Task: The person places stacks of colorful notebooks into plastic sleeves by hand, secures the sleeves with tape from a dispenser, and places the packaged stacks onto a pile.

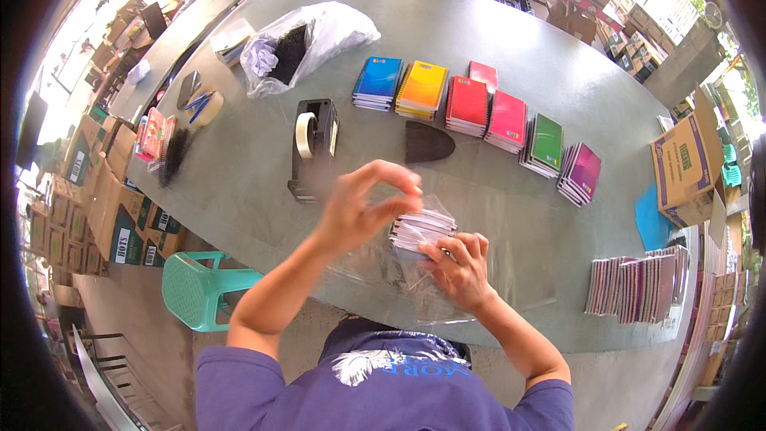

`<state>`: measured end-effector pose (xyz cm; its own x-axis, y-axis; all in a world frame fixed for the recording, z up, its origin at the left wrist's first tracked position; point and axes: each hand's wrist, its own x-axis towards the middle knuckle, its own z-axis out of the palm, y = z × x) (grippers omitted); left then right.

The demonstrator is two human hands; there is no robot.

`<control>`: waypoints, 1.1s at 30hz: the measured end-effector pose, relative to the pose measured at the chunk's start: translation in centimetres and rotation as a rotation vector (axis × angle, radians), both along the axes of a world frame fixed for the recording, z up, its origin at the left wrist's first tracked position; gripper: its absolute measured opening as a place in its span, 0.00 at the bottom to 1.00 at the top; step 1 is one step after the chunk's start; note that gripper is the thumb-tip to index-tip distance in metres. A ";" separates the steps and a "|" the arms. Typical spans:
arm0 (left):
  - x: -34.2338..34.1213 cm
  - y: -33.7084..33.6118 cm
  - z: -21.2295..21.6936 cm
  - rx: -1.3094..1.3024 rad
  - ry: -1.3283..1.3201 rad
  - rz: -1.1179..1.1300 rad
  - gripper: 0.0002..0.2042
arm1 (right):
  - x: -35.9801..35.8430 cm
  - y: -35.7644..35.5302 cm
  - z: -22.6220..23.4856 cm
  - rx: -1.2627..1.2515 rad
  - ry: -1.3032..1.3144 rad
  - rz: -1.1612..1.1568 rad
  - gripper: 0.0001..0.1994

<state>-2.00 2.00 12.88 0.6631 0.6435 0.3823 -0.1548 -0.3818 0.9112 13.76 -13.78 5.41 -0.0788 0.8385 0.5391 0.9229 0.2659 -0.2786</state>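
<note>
A stack of notebooks (421, 226) in a clear plastic bag (439, 204) lies in front of me near the table's close edge, page edges showing. My right hand (463, 268) grips its near right side, fingers bent over the bag. Just above the far left side of the stack, my left hand (363, 206) is raised with thumb and forefinger closed in a pinch. What sits between those fingertips is too small to make out. A black tape dispenser (323, 140) holding a tape roll (305, 136) stands beyond my left hand.
Stacks of spiral notebooks, from blue (377, 82) to purple (580, 171), curve across the far side. A dark flat piece (428, 142) lies before them. More notebooks (634, 287) stand at right near an open carton (686, 161). A white plastic bag (343, 25) is far left; a green stool (191, 291) stands below.
</note>
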 end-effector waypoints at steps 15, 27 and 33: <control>-0.2 -1.2 -5.7 0.323 0.141 -0.022 0.34 | -0.2 1.6 0.0 -0.098 0.287 -0.046 0.12; 3.2 3.3 -3.9 0.295 0.563 -0.382 0.18 | 1.7 4.3 2.5 -0.596 0.927 -0.204 0.19; 2.2 1.0 -2.6 0.648 0.621 -0.305 0.08 | 1.5 3.7 2.5 -0.288 0.614 -0.039 0.12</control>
<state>0.21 2.96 10.24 0.9727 0.1948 0.1263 0.1099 -0.8655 0.4887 15.29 -10.11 7.88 0.2033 0.9514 0.2312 0.5820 0.0725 -0.8100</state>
